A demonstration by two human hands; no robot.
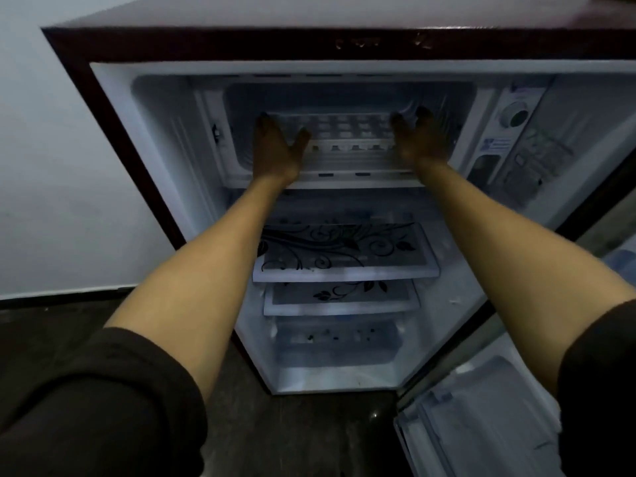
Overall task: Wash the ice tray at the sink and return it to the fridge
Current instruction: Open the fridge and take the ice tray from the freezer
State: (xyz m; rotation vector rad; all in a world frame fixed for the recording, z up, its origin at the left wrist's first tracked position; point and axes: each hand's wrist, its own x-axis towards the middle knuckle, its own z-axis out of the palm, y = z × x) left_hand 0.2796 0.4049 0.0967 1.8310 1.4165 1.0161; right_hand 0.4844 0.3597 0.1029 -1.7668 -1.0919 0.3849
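The fridge stands open in dim light. A white ice tray with several cube cells lies flat in the freezer compartment at the top. My left hand reaches to the tray's left end, fingers extended along it and thumb spread over its front edge. At the tray's right end is my right hand, its fingers also straight. Both hands flank the tray; whether they touch it is unclear in the dark.
Below the freezer are two glass shelves with a black floral print and a clear drawer. The open fridge door hangs at the lower right. A white wall is on the left, dark floor beneath.
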